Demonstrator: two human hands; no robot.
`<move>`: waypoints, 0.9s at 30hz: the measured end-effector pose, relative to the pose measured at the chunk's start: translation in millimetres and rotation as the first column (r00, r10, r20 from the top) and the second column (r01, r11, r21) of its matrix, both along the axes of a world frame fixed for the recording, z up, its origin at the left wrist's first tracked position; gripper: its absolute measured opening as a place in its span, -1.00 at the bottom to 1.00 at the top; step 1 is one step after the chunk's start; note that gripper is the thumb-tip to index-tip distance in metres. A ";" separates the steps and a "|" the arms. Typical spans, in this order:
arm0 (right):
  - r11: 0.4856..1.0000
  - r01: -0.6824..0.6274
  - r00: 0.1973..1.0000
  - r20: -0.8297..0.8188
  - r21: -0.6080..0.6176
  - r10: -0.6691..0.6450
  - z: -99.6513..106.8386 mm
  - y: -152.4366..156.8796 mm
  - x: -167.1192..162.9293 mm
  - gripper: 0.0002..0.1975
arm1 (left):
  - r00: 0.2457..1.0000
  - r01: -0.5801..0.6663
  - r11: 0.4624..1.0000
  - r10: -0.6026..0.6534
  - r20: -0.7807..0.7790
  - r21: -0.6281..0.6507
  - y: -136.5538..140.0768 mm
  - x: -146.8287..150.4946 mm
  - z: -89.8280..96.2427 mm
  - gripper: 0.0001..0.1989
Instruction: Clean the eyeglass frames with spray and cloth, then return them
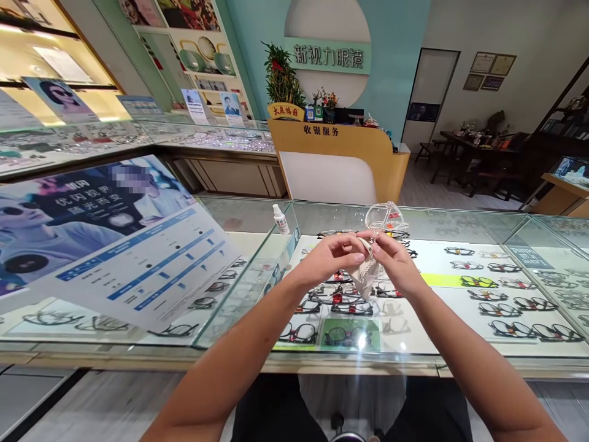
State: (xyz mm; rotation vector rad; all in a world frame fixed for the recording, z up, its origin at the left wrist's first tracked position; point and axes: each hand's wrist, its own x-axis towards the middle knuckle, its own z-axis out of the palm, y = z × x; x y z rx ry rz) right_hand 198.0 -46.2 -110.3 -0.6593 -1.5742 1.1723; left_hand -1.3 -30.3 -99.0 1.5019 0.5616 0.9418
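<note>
Above the glass counter, my left hand (335,256) and my right hand (396,265) meet with fingers closed. A pale cloth (366,279) is bunched in the fingers of my left hand and hangs down between both hands. Clear-framed eyeglasses (385,215) stick up beyond my fingertips, and my right hand pinches their near part. Where cloth and eyeglasses touch is partly hidden by the fingers. A small white spray bottle (280,220) stands upright on the counter, to the left of my hands.
Beneath the counter's glass top (442,362) lie rows of eyeglass frames (500,310). A large printed leaflet (151,245) stands tilted at the left. Across the room is a yellow cash desk (391,159) with plants (281,77) on it.
</note>
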 end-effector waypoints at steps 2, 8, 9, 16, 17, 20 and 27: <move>0.999 0.024 0.999 -0.023 -0.040 -0.025 -2.4 0.0 -1.0 -0.51 | 0.994 -0.019 0.999 0.022 0.103 -0.028 -3.3 5.1 -2.3 -0.54; 0.996 0.020 0.999 -0.033 -0.091 -0.023 -5.2 -0.3 -1.8 -0.49 | 0.996 0.037 0.947 -0.008 0.091 -0.318 -5.9 6.9 0.1 -0.33; 0.996 0.021 1.000 -0.021 -0.082 -0.023 -5.3 -0.1 -1.3 -0.49 | 0.996 0.074 0.930 -0.054 0.066 -0.360 -6.1 6.0 1.3 -0.33; 0.997 0.040 0.999 0.019 -0.062 -0.039 -5.8 1.9 2.5 -0.44 | 0.990 0.136 0.888 -0.109 0.085 -0.440 -11.6 6.5 0.6 -0.32; 0.998 0.032 0.999 0.016 -0.061 -0.031 -5.5 1.8 2.7 -0.44 | 0.993 0.113 0.893 -0.081 0.090 -0.436 -12.1 7.4 -1.0 -0.29; 0.999 0.016 1.000 0.017 -0.050 -0.015 -3.8 0.5 2.7 -0.44 | 0.995 0.065 0.912 -0.029 0.095 -0.404 -12.0 10.0 -6.1 -0.26; 0.999 -0.010 1.000 0.003 -0.049 0.010 -0.7 -1.7 1.0 -0.54 | 0.997 0.073 0.939 -0.059 0.054 -0.335 -6.8 8.1 -7.9 -0.30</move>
